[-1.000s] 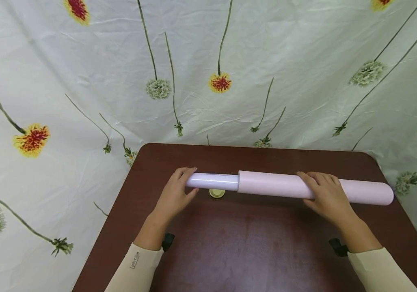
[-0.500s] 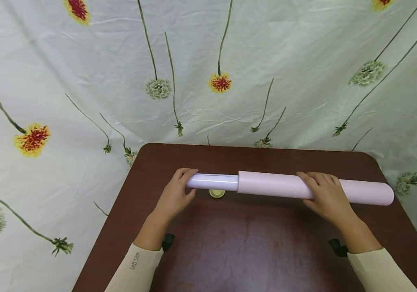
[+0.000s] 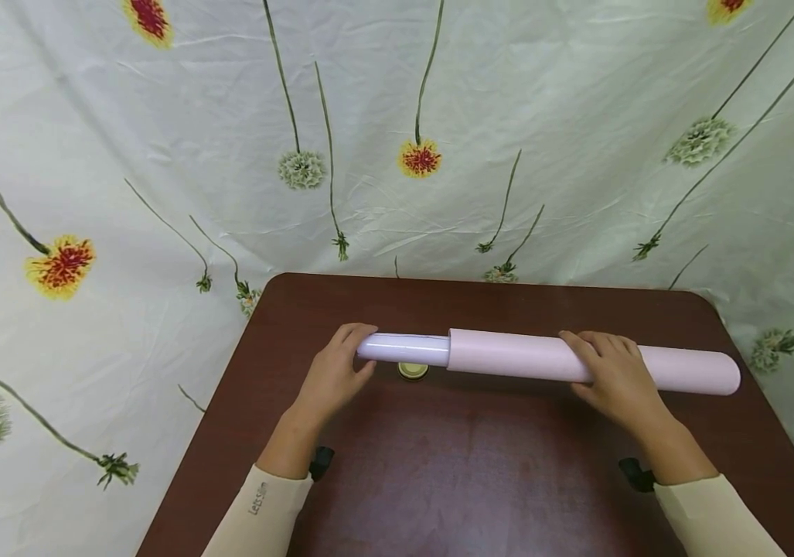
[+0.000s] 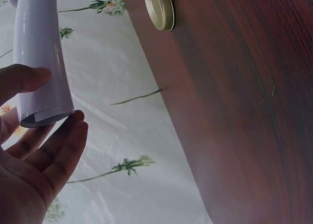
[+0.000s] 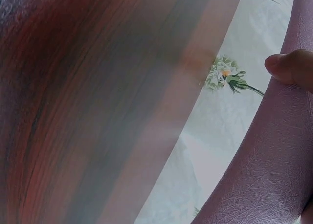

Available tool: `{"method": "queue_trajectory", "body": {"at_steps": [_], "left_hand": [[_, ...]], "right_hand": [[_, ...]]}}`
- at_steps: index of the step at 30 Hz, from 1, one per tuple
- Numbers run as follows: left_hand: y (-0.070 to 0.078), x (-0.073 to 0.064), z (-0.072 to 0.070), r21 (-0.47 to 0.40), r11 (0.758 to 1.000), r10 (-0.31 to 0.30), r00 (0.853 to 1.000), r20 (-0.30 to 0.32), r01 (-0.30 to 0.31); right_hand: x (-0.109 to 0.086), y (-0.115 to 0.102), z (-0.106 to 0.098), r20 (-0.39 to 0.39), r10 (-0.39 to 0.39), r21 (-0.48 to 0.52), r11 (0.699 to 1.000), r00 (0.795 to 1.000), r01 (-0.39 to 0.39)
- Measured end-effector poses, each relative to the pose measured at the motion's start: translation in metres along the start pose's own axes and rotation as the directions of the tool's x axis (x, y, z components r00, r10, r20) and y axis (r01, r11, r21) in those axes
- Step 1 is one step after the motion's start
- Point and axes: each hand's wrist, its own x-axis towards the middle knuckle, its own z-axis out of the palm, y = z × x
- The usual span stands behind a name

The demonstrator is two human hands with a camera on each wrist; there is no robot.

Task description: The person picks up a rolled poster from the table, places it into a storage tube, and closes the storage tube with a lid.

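Observation:
A white paper roll (image 3: 407, 349) juts from the left mouth of a pink tube (image 3: 508, 355), held level above the table. My left hand (image 3: 334, 371) grips the roll near its outer end, thumb (image 4: 32, 79) on one side and fingers behind. In the left wrist view that end shows as a rolled, hollow opening. My right hand (image 3: 615, 375) holds the pink tube right of its middle, with the thumb (image 5: 291, 67) pressed along its grained surface. How far the roll reaches inside the tube is hidden.
A round gold lid (image 3: 413, 371) lies on the dark brown table (image 3: 466, 464), just below the roll in the head view. Behind and to the left hangs a pale flowered cloth (image 3: 369, 209). Both wrists wear dark straps.
The pink tube has shifted slightly left with my right hand, so a shorter length of the white roll shows. My left hand has stayed nearly still.

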Motion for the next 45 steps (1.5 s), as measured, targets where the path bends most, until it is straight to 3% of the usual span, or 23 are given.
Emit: {"method": "queue_trajectory", "body": {"at_steps": [20,45], "left_hand": [[0.002,-0.004,0.005,-0.056,0.998,0.026,0.999,-0.038,-0.028],[0.006,-0.007,0.014,-0.086,0.996,-0.031,1.000,-0.002,0.031]], "right_hand": [[-0.002,-0.007,0.004,0.026,0.027,0.010,1.000,0.999,-0.027],[-0.002,-0.010,0.012,-0.013,0.003,0.017,1.000,1.000,-0.003]]}}
